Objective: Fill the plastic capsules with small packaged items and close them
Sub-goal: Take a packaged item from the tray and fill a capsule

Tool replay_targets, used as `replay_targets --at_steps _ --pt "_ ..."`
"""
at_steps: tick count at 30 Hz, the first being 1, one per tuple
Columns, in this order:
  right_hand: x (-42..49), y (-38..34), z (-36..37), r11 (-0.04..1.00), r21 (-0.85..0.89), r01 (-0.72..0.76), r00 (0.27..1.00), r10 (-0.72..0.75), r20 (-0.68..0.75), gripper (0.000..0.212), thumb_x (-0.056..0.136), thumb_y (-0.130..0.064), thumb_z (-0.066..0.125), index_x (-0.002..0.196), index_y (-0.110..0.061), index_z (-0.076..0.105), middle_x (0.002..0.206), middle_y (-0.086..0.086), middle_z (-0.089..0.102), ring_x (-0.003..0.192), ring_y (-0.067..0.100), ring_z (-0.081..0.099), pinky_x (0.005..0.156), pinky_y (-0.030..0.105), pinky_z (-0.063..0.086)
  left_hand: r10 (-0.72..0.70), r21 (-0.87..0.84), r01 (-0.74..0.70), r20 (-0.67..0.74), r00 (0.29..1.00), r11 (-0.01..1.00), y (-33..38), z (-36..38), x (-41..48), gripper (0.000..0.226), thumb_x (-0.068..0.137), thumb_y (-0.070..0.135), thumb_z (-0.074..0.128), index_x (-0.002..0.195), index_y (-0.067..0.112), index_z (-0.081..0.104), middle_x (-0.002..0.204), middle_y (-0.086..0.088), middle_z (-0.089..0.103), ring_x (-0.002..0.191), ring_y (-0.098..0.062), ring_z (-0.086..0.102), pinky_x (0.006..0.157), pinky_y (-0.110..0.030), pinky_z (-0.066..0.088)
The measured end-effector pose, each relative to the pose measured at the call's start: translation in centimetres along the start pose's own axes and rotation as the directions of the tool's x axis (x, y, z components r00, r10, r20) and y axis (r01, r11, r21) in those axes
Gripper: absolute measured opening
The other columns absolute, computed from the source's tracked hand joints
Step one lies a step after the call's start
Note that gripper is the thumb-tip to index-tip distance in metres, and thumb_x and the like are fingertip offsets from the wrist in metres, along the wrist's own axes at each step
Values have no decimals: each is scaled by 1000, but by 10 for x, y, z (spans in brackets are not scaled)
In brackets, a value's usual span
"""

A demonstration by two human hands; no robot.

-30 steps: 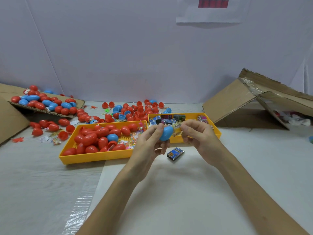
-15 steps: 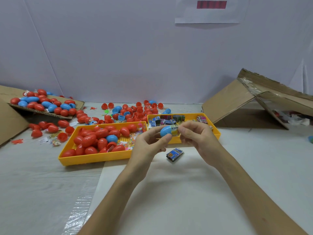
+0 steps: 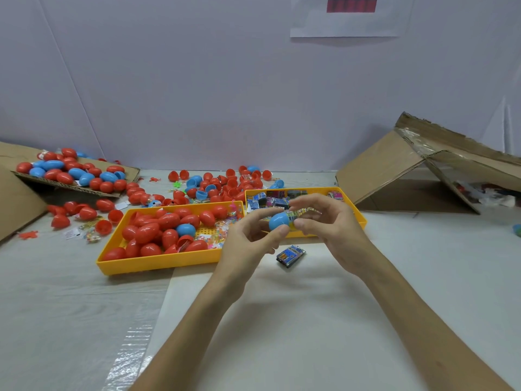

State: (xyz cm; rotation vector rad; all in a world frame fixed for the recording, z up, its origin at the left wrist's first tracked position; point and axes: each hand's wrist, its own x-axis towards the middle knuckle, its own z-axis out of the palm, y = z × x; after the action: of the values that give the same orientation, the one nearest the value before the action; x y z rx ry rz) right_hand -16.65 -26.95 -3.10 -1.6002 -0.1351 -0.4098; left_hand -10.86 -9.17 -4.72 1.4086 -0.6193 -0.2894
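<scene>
Two bare hands meet above the near rim of a yellow plastic tray of small printed packets (image 3: pixel 310 190). The left hand (image 3: pixel 248 244) pinches a blue plastic capsule half (image 3: pixel 278 221) between its fingers (image 3: pixel 277 232). The right hand (image 3: pixel 332 230) curls its fingers (image 3: pixel 307 200) round a small yellow-printed packet (image 3: pixel 298 214) that touches the capsule's open end. A dark blue flat packet (image 3: pixel 290 255) lies on the pale desk (image 3: pixel 310 320) just below the hands. To the left, a second yellow plastic tray (image 3: pixel 158 262) holds red egg-shaped capsules (image 3: pixel 146 232).
</scene>
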Motion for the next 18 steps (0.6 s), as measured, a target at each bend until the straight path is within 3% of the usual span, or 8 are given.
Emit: replay_targets --at_steps 6,12,18 --pt "0 1 2 1000 1 7 1000 -7 -16 20 73 -14 79 87 -29 78 96 1 74 96 23 71 84 33 57 89 46 -87 -41 995 995 0 1 0 23 86 30 74 109 28 69 71 6 69 63 -5 60 64 -19 53" --pt "0 3 3 999 10 48 999 -48 -25 15 80 -16 76 90 -26 79 95 0 76 97 16 71 80 24 54 114 85 -106 -90 989 991 0 2 1 31 79 43 71 106 29 69 67 4 68 60 -5 61 61 -17 52" --pt "0 2 4 998 27 50 998 -49 -35 16 79 -31 78 93 -24 79 95 2 75 97 18 71 81 25 55 114 91 -106 -88 990 990 -1 2 1 29 83 36 74 107 22 67 67 2 68 59 -7 61 61 -17 52"
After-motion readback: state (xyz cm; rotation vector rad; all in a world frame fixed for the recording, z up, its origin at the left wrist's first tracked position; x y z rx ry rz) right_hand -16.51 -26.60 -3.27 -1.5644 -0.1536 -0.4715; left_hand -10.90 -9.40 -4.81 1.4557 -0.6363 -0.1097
